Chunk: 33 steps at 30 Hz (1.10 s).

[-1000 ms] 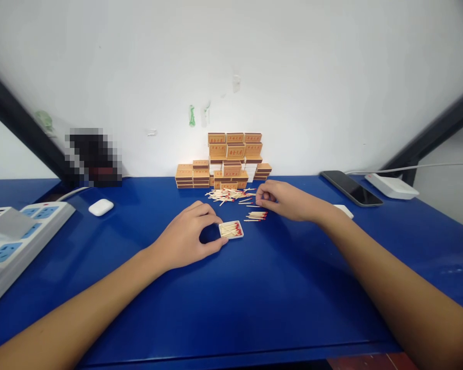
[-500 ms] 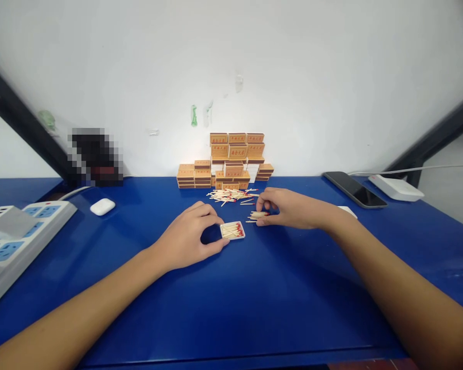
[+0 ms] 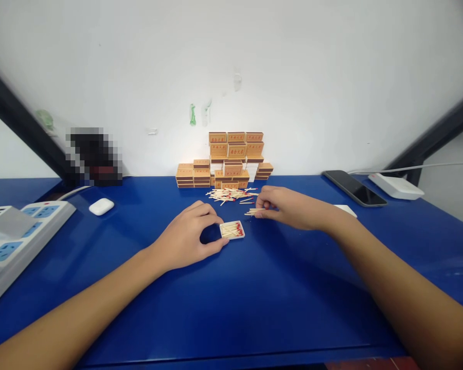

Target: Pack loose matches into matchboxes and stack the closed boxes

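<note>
A small white matchbox tray (image 3: 232, 229) with red-tipped matches in it lies on the blue table (image 3: 254, 298). My left hand (image 3: 189, 234) pinches the tray's left end between thumb and fingers. My right hand (image 3: 289, 206) is closed in a pinch on a small bundle of matches (image 3: 253, 210) just right of and behind the tray. A loose heap of matches (image 3: 231, 194) is scattered farther back. Behind it stand stacked tan matchboxes (image 3: 231, 159) against the white wall.
A white power strip (image 3: 11, 231) lies at the far left, with a white earbud case (image 3: 101, 206) near it. A black phone (image 3: 351, 188) and a white box with a cable (image 3: 395, 186) lie at the back right. A small white object (image 3: 345, 209) shows behind my right wrist.
My right hand came down from the loose heap onto the small bundle of matches and closed on it. My left hand and the tray stayed put.
</note>
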### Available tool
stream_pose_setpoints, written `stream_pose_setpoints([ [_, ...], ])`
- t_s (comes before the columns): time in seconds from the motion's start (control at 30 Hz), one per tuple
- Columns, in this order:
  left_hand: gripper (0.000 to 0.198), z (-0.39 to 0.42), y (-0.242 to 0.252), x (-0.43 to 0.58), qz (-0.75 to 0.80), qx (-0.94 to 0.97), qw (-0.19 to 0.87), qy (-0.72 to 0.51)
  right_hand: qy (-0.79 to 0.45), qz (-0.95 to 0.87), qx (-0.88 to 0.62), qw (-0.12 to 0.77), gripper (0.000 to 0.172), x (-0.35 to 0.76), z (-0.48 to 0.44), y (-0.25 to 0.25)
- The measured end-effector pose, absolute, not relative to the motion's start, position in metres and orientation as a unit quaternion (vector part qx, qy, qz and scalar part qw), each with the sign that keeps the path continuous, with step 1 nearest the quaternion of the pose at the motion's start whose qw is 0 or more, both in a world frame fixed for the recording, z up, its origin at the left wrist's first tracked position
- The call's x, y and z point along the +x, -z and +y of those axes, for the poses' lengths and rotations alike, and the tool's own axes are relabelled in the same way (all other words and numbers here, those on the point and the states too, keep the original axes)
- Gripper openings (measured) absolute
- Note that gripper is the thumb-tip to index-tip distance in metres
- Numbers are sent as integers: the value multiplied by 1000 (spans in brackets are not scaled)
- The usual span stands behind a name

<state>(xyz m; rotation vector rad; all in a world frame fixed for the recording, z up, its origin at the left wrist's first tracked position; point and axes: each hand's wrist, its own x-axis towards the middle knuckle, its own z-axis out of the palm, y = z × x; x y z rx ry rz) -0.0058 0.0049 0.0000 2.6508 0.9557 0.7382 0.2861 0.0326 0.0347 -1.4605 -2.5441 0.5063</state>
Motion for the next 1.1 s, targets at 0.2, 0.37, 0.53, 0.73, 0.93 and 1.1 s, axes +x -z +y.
stream_pose_setpoints([
  [0.2, 28, 5, 0, -4, 325, 905, 114, -249, -189, -879, -420, 124, 29, 260, 15, -40],
  [0.37, 25, 3, 0, -3, 317, 908, 113, -249, -155, -899, -397, 101, 12, 238, 4, -31],
  [0.53, 25, 3, 0, -3, 312, 908, 120, -254, -153, -898, -400, 103, 9, 237, 1, -31],
  [0.73, 26, 4, 0, -5, 319, 908, 120, -244, -166, -896, -396, 108, 8, 250, 6, -38],
  [0.93, 27, 4, 0, -4, 321, 907, 118, -247, -172, -900, -389, 95, 6, 246, 3, -37],
  [1.1, 24, 3, -2, -4, 318, 907, 123, -247, -166, -904, -380, 107, 10, 239, 3, -32],
])
